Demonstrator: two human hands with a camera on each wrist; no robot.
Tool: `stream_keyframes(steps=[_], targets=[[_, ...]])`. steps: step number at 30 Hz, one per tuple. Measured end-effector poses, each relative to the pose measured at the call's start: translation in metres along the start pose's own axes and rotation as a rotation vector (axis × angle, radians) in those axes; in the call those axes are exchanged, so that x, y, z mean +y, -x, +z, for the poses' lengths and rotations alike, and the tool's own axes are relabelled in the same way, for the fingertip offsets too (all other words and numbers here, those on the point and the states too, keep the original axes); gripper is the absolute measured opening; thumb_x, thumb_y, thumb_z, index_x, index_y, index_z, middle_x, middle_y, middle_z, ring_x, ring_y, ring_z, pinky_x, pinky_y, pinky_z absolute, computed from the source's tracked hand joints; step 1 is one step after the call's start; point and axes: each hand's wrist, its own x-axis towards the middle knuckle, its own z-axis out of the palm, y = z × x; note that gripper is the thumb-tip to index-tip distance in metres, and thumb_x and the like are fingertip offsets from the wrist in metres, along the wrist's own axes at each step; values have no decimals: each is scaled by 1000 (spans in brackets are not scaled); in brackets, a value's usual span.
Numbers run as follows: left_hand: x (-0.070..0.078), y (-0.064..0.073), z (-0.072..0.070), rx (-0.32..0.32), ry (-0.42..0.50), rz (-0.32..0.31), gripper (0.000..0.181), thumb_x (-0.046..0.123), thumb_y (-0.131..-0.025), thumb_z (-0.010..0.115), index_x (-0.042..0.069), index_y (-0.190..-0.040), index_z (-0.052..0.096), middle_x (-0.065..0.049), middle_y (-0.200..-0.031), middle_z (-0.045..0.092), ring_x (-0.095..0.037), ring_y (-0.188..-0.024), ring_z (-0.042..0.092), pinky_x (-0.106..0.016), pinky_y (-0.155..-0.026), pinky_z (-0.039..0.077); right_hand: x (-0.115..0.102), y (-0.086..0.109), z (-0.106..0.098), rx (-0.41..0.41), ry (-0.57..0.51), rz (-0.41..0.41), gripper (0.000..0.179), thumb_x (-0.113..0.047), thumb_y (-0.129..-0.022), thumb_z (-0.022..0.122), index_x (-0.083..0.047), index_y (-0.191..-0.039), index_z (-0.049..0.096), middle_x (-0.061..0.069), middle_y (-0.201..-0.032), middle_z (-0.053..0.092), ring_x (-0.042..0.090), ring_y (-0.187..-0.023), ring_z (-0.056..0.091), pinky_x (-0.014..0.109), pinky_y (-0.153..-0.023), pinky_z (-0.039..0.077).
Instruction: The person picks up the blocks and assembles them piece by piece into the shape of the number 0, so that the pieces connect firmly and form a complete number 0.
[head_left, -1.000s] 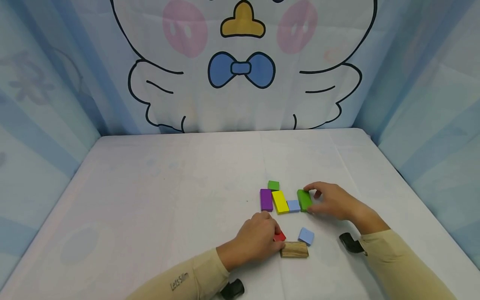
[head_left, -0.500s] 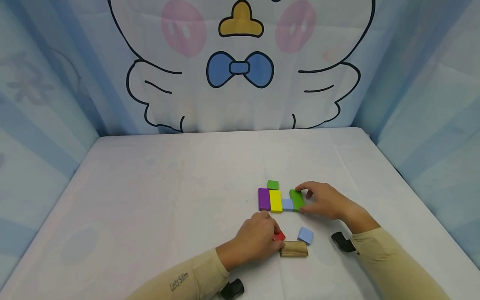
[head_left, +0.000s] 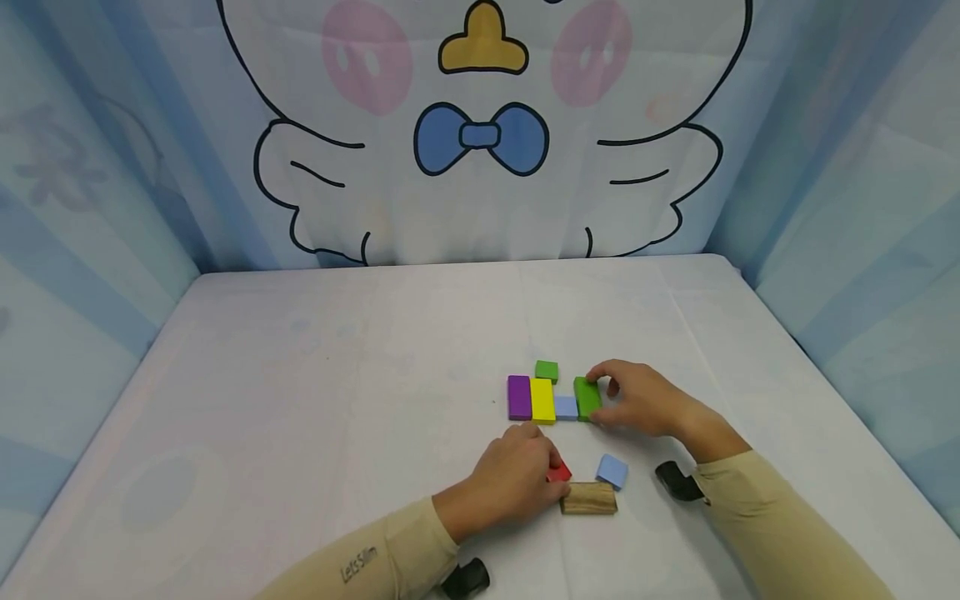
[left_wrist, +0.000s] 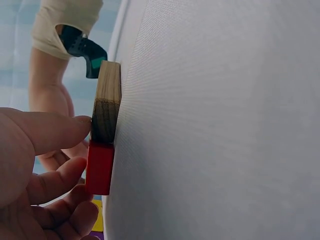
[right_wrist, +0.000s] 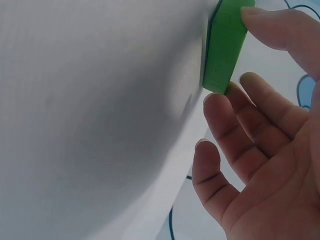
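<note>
My right hand (head_left: 641,400) holds a long green block (head_left: 587,398) by its two ends, thumb at the near end and a finger at the far end. Left of it stand a light blue block (head_left: 566,407), a yellow block (head_left: 542,401) and a purple block (head_left: 519,397), side by side in a row. Nearer to me, my left hand (head_left: 510,479) has its fingers curled at a red block (left_wrist: 100,169), mostly covered in the head view. Its thumb touches the wooden block (head_left: 588,498), which meets the red one end to end.
A small green block (head_left: 547,371) lies behind the yellow one. Another light blue block (head_left: 612,472) sits askew behind the wooden block's right end. The white table (head_left: 300,417) is bounded by printed curtains (head_left: 862,167) at the back and sides.
The right hand has slid the green block left, moving the light blue, yellow and purple blocks with it. The yellow block has straightened against the purple one. The left hand stays put.
</note>
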Motion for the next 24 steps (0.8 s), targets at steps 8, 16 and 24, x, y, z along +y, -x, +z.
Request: stream_keyframes(steps=[8,16,24], targets=[[-1,0,0,3,8,6,29,37,-86,80,11,-99,74,3,-91,54,-11,-85,47,-23,-67,42,7,10,-5,8,10,1,51,-25,-83,79,-3,-125,61,6,-100,61,22,-86,53,37,-74,44],[-1,-1,0,12,-3,16,29,36,-86,80,11,-99,74,3,-89,54,-10,-84,47,-23,-66,41,9,18,-2,-8,-6,9,52,-25,-83,80,-4,-126,61,5,-104,61,22,-89,53,37,-75,46],[0,0,0,13,-15,22,28,35,-87,79,10,-99,74,3,-89,54,-11,-85,48,-22,-66,42,8,24,0,-6,-12,-1,51,-23,-83,80,-5,-126,61,4,-105,61,22,-89,53,37,-75,46]])
